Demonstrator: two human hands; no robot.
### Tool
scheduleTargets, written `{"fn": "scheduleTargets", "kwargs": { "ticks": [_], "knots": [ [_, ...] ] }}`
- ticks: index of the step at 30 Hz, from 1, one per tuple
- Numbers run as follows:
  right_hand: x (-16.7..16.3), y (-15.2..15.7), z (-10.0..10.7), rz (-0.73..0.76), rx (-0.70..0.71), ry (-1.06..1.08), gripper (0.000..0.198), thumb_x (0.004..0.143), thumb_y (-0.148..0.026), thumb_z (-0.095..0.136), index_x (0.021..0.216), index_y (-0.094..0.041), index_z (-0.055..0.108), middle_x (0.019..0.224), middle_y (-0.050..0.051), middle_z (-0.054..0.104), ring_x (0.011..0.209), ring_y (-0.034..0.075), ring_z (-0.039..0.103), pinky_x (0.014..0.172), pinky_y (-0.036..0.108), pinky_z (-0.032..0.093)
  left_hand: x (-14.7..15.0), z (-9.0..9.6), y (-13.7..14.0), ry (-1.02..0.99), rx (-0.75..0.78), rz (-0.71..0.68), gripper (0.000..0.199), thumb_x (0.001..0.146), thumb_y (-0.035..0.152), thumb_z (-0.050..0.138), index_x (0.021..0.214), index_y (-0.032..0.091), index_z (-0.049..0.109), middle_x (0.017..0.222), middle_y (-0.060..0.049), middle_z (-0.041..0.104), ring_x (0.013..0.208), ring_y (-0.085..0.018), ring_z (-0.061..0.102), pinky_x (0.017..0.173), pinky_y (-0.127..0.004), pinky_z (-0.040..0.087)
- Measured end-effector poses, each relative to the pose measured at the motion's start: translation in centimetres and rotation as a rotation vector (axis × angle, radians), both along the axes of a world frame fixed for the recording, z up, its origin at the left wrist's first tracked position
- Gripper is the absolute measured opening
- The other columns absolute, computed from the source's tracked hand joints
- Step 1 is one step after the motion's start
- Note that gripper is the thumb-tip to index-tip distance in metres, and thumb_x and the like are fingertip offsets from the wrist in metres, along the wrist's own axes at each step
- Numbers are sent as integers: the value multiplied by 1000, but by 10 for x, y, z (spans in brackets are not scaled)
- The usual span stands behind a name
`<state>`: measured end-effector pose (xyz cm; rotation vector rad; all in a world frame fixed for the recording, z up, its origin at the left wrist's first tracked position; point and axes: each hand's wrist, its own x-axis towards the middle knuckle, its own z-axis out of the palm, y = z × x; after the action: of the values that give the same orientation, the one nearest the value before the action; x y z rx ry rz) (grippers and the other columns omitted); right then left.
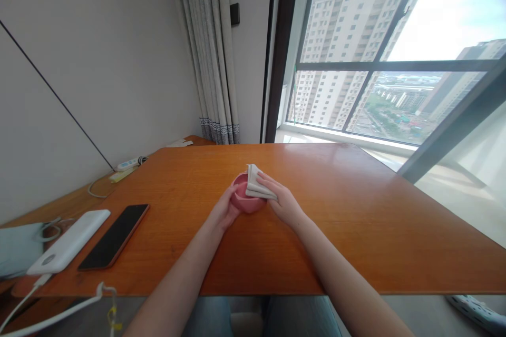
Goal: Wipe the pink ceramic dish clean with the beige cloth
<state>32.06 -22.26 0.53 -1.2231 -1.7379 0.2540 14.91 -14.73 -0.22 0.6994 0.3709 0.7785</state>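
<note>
A pink bowl [248,205] is tilted up over the middle of the wooden table, its inside partly showing. My left hand [228,209] is closed on the bowl's left side, with the thumb at the rim. In my right hand [281,197] is a folded white cloth [256,184], pressed against the bowl's right rim and reaching partly over its opening. The fingers of that hand lie along the cloth's outer face. Part of the bowl's right side is hidden behind the cloth and hand.
On the table's left side lie a black phone [114,237] and a white power bank [69,242] with a cable [41,280] plugged in. A power strip [128,164] sits by the wall. Beyond the table are a grey curtain [215,52] and a large window [332,95].
</note>
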Motion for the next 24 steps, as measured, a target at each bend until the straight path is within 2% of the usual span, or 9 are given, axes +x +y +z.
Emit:
{"fn": "scheduleTargets", "kwargs": {
  "ticks": [5,8,11,15,20,24],
  "knots": [
    [-23,1,-13,-70,-25,-50,63,77,-6,43,135,-29,44,151,0,26,138,25,26,112,47,28,1,-3,6,-40,19,156,44,81,27,62,122,16,55,122,-10,61,114,-23,56,99,-34,43],
    [-37,1,-21,-136,-1,-70,66,76,-4,44,137,-29,42,152,0,24,140,27,18,112,52,26,4,-7,8,-52,30,230,43,81,30,63,120,16,56,121,-10,62,114,-23,56,97,-35,44],
    [-42,2,-24,-171,20,-71,63,76,-5,44,135,-27,45,151,2,26,141,28,14,111,54,27,5,-9,7,-53,40,236,42,81,31,62,120,16,56,119,-11,62,112,-23,57,96,-36,45],
    [-35,1,-18,-165,56,-34,49,78,-9,45,123,-25,54,148,4,32,138,26,25,112,50,27,3,-4,0,-46,54,162,48,79,25,65,125,19,52,119,-9,63,108,-21,59,96,-37,44],
    [-21,1,-12,-142,65,44,30,80,-13,47,106,-22,58,143,7,40,131,24,39,107,43,35,1,3,-6,-117,-36,-62,54,86,48,51,127,13,52,130,-14,55,121,-25,50,104,-39,38],
    [-12,3,-12,-93,61,87,28,77,-12,45,99,-21,59,137,7,47,123,23,47,102,41,39,1,2,-4,-67,-91,-109,48,89,42,47,127,12,52,129,-13,56,119,-24,52,104,-38,37]
  ]
}}
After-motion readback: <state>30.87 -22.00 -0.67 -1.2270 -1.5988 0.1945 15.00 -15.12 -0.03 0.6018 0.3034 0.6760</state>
